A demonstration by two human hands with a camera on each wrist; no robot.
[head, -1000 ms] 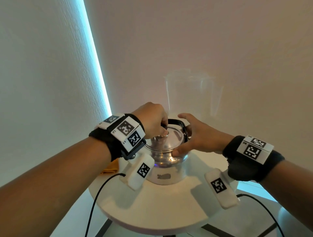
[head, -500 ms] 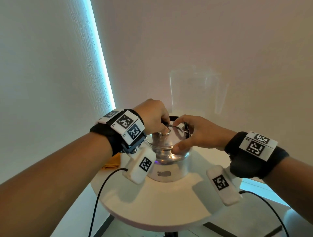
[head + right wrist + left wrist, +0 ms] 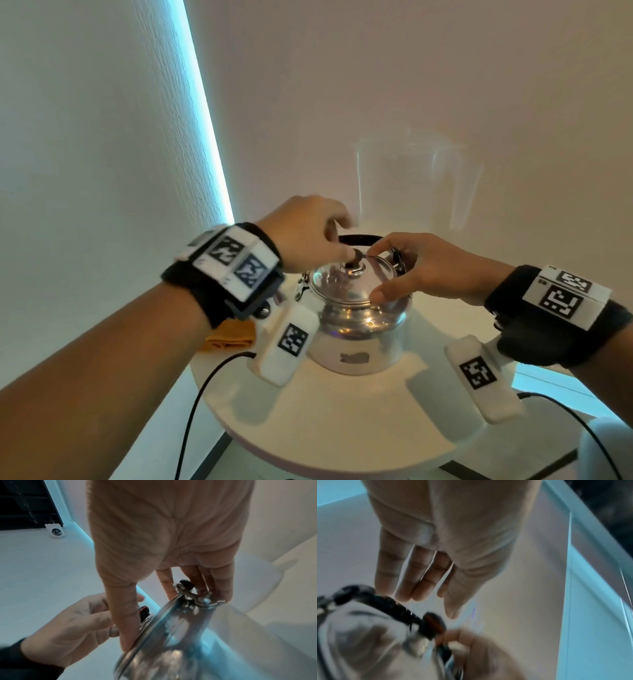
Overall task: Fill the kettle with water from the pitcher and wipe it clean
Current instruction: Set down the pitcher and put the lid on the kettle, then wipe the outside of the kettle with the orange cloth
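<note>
A shiny steel kettle (image 3: 356,311) stands on its white base (image 3: 352,359) mid-table, lid on, black handle (image 3: 359,238) upright. My right hand (image 3: 387,270) grips the lid (image 3: 154,635): thumb on the near rim, fingers over the top and by the handle hinge. My left hand (image 3: 342,240) hovers just above the dark lid knob (image 3: 356,256). Its fingers are loose and fairly straight in the blurred left wrist view, where the knob (image 3: 435,622) lies free beside the thumb. The clear pitcher (image 3: 411,185) stands behind the kettle against the wall.
A folded orange cloth (image 3: 233,335) lies at the left edge of the round white table (image 3: 342,428), half hidden by my left wrist. Walls close in behind and on the left. Black cables hang from both wrists over the table's front edge.
My left hand has let go of the lid knob and lifted slightly, so the knob now shows. My right fingers have curled in over the lid.
</note>
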